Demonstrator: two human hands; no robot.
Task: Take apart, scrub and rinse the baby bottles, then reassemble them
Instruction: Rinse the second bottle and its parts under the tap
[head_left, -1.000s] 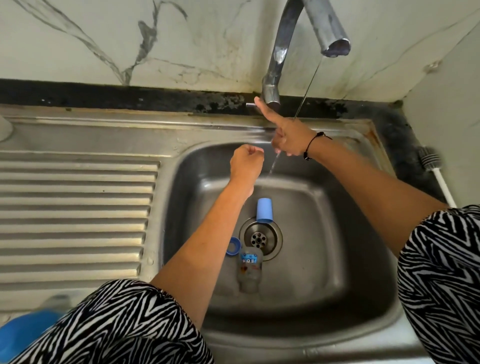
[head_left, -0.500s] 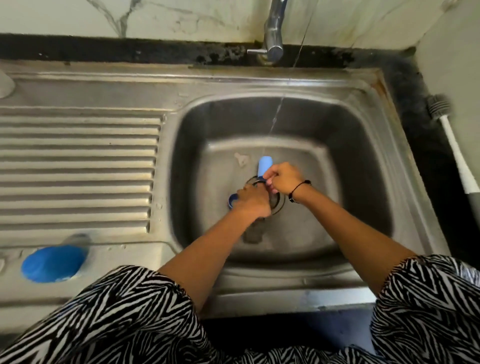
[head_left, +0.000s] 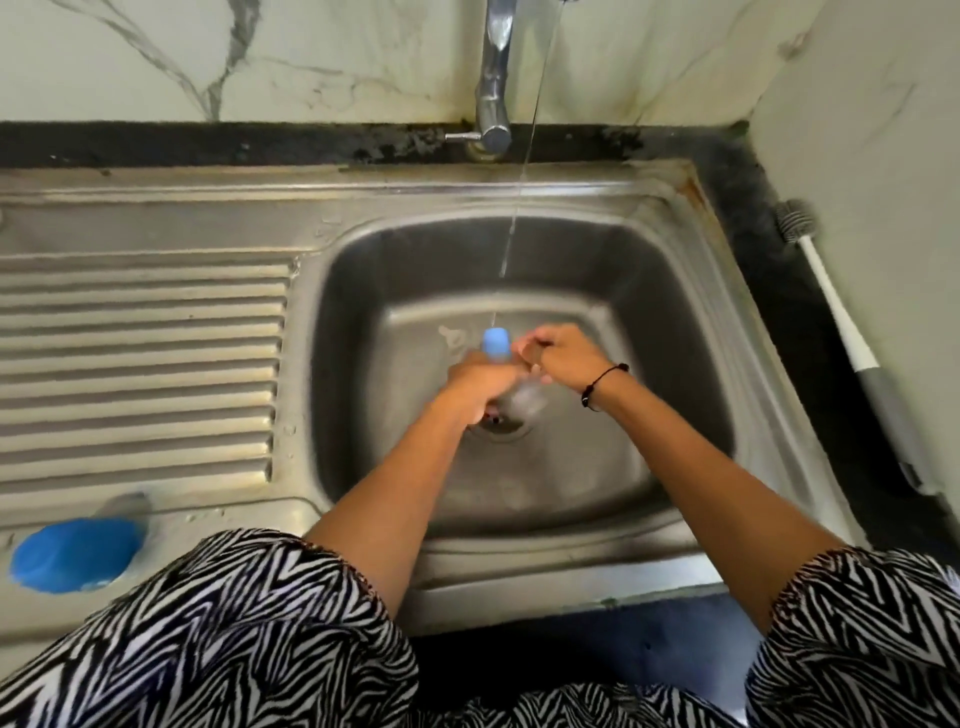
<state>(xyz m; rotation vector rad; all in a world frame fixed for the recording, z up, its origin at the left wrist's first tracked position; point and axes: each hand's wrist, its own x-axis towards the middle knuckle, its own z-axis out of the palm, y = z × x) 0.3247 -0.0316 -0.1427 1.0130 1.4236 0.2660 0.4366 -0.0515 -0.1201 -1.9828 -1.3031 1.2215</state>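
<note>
While the left hand (head_left: 475, 382) gripped the clear plastic baby bottle (head_left: 524, 397), long axis pointing far, the right hand (head_left: 563, 358) was clenched, seemingly empty, just right of its blue cap (head_left: 496, 343).

The clear plastic baby bottle body (head_left: 522, 399) is held over the drain in the stainless steel sink basin (head_left: 675, 364), tilted, with motion blur obscuring its detail. The light-blue cylindrical plastic cap (head_left: 496, 342) stands just beyond it, rounded end up, directly below the thin water stream (head_left: 522, 182). Whether cap and bottle are joined cannot be determined.
</note>
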